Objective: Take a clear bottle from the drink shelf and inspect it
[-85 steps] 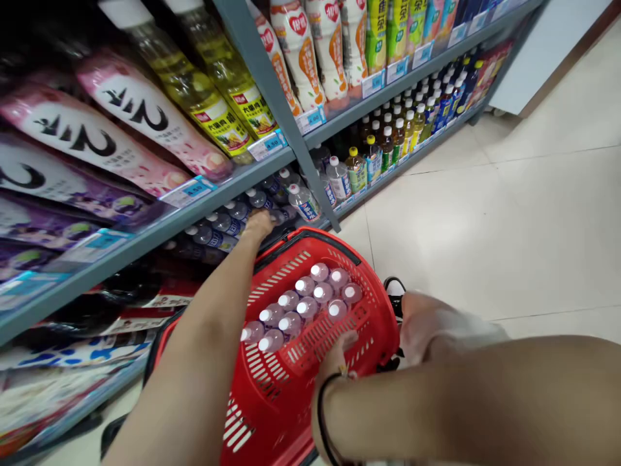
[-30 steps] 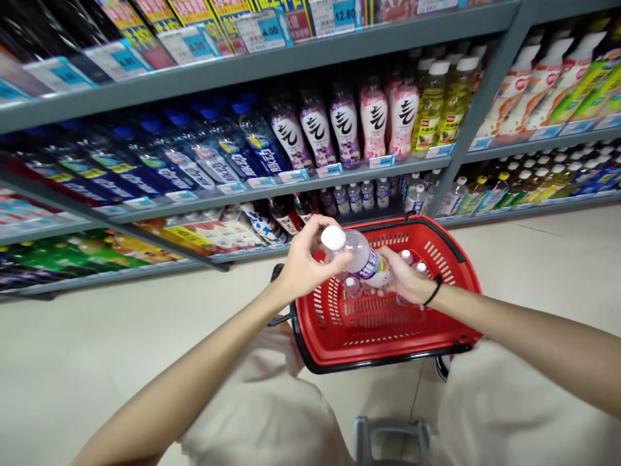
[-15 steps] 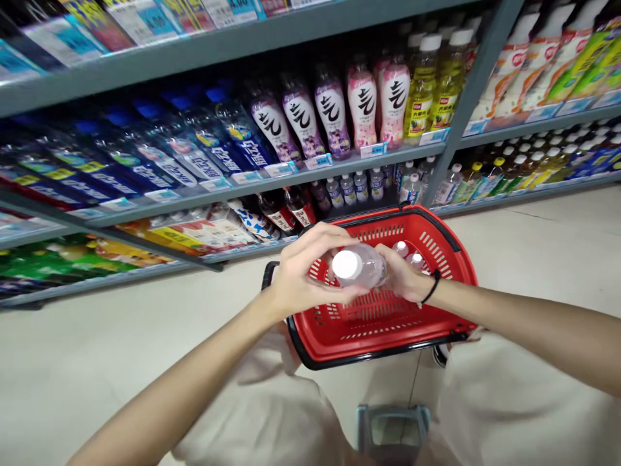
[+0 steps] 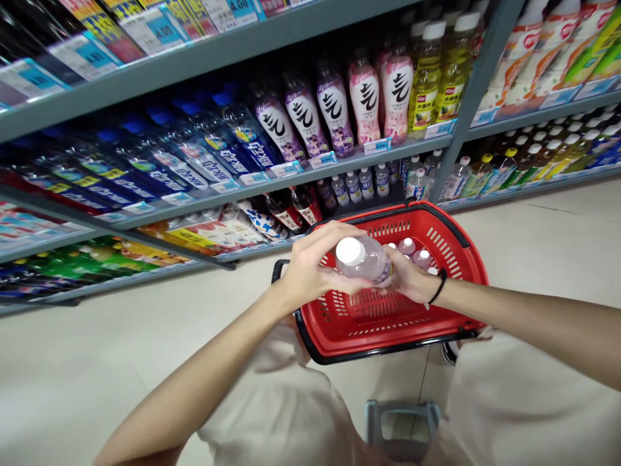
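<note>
The left hand (image 4: 313, 268) and right hand (image 4: 408, 277) share one small clear bottle (image 4: 369, 259). It lies on its side, white cap toward the camera, above the middle of the red basket (image 4: 388, 327). The left fingers (image 4: 334, 230) wrap over the cap end, and the right fingers (image 4: 398, 262) are clamped around the base. Being filled plastic, it is probably stiff, modestly heavy and smooth enough to slip, so the body just below the shoulder looks the surest hold. One bottle is in hand, and at least three more capped bottles (image 4: 406, 246) stand in the basket's far right corner.
</note>
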Available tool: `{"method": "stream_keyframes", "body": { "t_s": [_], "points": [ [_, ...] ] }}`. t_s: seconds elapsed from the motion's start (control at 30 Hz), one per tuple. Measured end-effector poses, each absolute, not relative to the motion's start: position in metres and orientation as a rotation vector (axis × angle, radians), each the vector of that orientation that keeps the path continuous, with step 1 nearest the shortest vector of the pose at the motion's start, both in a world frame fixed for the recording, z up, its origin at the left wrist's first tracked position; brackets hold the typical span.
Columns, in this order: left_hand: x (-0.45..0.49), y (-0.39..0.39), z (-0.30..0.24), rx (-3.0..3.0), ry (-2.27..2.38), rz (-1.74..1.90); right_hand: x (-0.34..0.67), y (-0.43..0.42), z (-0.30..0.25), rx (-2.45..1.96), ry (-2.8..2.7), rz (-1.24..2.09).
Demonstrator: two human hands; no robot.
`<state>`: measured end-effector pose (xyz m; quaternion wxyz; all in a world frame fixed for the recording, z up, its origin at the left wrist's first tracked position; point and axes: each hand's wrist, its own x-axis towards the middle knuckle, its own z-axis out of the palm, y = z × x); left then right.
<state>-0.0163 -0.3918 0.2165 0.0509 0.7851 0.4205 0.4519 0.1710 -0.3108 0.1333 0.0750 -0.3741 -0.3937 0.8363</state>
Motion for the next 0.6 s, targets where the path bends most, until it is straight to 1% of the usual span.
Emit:
{"method": "stream_keyframes", "body": {
  "t_s": [0.13, 0.37, 0.6],
  "points": [
    [-0.017, -0.393, 0.214, 2.335, 1.358, 1.309, 0.172, -0.315, 0.139, -1.125, -1.093, 2.530],
    [-0.008, -0.398, 0.214, 2.229, 1.473, 1.048, 0.169, -0.323, 0.133, -1.228, -0.897, 2.524],
    [-0.008, -0.398, 0.214, 2.222, 1.494, 1.007, 0.169, -0.328, 0.135, -1.234, -0.966, 2.566]
  ]
}}
